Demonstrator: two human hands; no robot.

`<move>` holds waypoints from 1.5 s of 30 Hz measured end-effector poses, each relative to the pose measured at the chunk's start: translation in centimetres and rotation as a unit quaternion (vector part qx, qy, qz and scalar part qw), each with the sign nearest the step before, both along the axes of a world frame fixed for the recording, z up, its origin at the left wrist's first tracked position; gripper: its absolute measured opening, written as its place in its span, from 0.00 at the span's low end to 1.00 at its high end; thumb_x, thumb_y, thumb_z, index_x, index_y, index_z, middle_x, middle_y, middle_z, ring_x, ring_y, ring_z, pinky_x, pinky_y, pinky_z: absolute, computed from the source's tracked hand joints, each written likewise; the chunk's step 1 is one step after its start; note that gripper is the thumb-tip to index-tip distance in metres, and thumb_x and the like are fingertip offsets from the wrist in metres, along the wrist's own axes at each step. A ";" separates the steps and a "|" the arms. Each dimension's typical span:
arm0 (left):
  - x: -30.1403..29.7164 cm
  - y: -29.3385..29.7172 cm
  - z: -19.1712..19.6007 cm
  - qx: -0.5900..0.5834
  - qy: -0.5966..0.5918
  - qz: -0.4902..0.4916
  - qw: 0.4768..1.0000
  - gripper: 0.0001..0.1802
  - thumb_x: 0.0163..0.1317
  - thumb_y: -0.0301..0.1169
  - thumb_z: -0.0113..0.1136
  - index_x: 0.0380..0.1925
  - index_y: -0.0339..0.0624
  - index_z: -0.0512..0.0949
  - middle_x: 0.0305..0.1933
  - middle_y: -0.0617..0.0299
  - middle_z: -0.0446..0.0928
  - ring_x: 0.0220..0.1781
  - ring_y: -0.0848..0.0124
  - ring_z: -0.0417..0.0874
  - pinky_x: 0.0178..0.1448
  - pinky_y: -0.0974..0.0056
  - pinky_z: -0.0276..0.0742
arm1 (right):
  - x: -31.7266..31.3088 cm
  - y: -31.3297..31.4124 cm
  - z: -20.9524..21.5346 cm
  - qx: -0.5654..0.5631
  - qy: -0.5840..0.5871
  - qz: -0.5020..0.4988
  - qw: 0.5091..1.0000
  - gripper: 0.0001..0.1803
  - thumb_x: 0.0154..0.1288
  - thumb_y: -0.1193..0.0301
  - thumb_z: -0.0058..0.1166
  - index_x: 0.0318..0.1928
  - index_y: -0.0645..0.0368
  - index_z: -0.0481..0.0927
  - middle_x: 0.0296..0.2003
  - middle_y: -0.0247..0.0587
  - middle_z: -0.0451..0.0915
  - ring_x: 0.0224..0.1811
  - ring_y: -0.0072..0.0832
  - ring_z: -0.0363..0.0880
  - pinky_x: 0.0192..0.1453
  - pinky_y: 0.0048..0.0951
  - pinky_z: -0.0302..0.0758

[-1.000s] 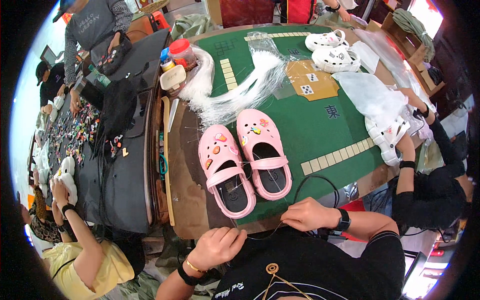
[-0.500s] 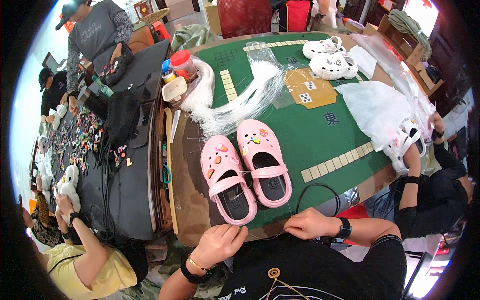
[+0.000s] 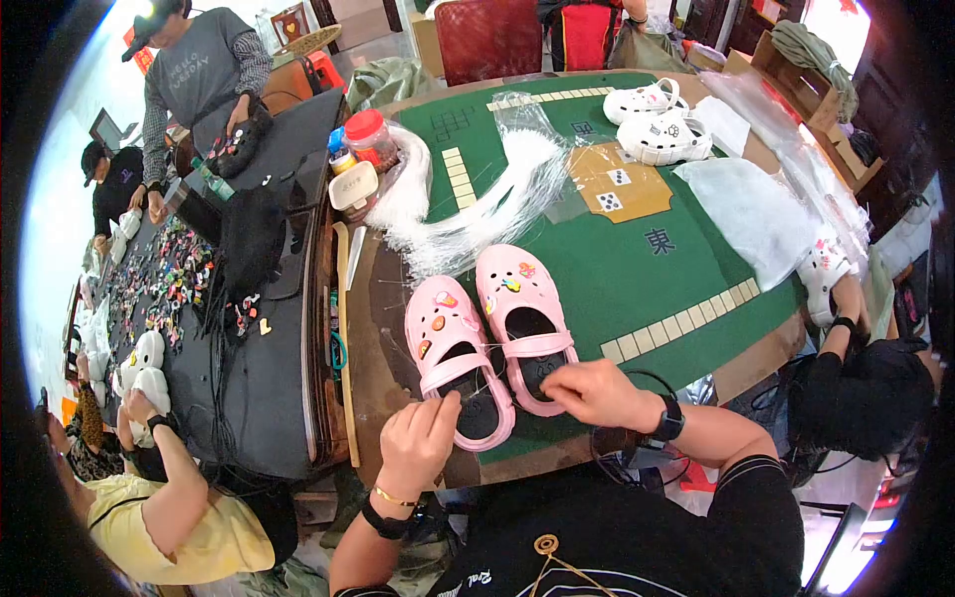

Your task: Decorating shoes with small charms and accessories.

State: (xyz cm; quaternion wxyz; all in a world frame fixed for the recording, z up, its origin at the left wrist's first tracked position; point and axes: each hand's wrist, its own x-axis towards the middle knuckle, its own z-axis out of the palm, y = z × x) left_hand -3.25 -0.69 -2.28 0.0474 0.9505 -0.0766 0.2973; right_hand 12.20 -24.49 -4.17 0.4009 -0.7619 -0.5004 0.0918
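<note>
A pair of pink clogs lies side by side on the table in front of me, heels toward me: a left clog (image 3: 445,343) and a right clog (image 3: 522,303), both with small coloured charms on the toes. My left hand (image 3: 420,436) is closed in a pinch at the left clog's heel strap. Above the right clog's heel opening, my right hand (image 3: 597,394) pinches too. A thin pale strand (image 3: 485,366) runs across the clogs between my hands; its ends are hidden in my fingers.
Beyond the clogs lies a bundle of thin white plastic strands (image 3: 487,224). Jars, including a red-lidded one (image 3: 368,139), stand at the left table edge. White clogs (image 3: 662,134) sit far right. Other people work at a black table (image 3: 269,398) covered with charms, and at my right.
Both my hands have risen from the table's near edge to the clogs' heels, still pinched. At the right, another person's hand and white clog have moved outward.
</note>
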 end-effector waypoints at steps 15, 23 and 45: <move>-2.0 2.6 -5.8 -0.753 0.105 0.187 0.622 0.21 0.74 0.43 0.48 0.37 0.34 0.79 0.30 0.60 0.80 0.26 0.76 0.81 0.27 0.73 0.74 | 4.3 -1.1 -2.0 0.085 0.217 -0.223 0.947 0.11 0.68 0.73 0.51 0.47 0.65 0.77 0.31 0.39 0.82 0.28 0.20 0.78 0.34 0.24 0.76; 1.8 3.3 -5.0 -0.822 0.047 0.145 0.548 0.14 0.71 0.39 0.54 0.38 0.39 0.79 0.30 0.68 0.78 0.27 0.81 0.76 0.26 0.76 0.68 | 8.7 1.9 -4.5 0.094 0.406 -0.207 0.885 0.17 0.67 0.68 0.53 0.54 0.61 0.75 0.40 0.34 0.82 0.40 0.20 0.78 0.41 0.22 0.72; 10.7 1.8 -2.0 -0.605 0.098 0.066 0.787 0.13 0.70 0.29 0.53 0.48 0.33 0.80 0.29 0.74 0.73 0.29 0.86 0.68 0.34 0.78 0.66 | 13.3 4.8 -6.0 0.105 0.514 -0.235 0.819 0.19 0.63 0.72 0.61 0.52 0.66 0.73 0.37 0.39 0.80 0.34 0.25 0.80 0.39 0.28 0.80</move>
